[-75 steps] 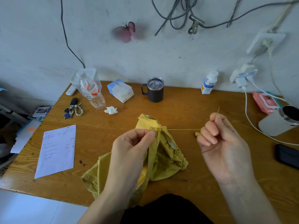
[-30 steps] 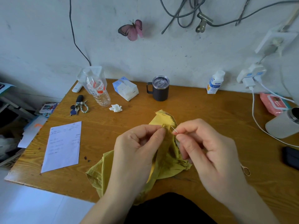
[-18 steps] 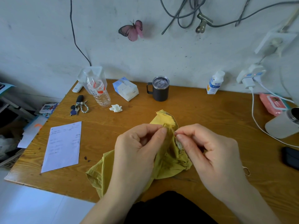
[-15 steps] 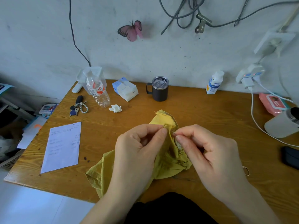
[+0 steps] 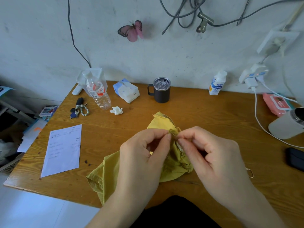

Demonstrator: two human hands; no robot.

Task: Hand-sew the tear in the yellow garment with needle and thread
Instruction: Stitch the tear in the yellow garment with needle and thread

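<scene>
**Mid-stitch on the yellow garment: stuff that could bite here**

Both hands meet over the middle of the tabletop [image 5: 205, 112], at one raised fold of the yellow garment [image 5: 162, 122]. The left hand [image 5: 143, 158] has its grip closed on that fold, thumb and forefinger pinching the cloth and holding it up. The right hand [image 5: 215, 157] comes in from the right with its grip closed too, fingertips pinched tight on something tiny right against the fold. Going by the task that should be the needle, but it's too small and too buried between the fingers to make out. I can't see any thread either.

What could go wrong, my guess: the two pinches are nearly touching, so a needle pushed leftward could easily jab the left fingertip sitting just behind the cloth. The fabric is bunched in several layers there, so the point could catch a layer it shouldn't and sew the fold shut instead of just the tear. And if the left pinch slackens, the fold drops and the stitch line wanders.

Where the cloth sits: the worked edge is right between the two grips, touching both. The rest hangs down and lies crumpled on the tabletop under and to the near left of the left hand, with one corner poking out on the far side. The dark mug [image 5: 162, 91] sits well apart, near the far edge.
</scene>
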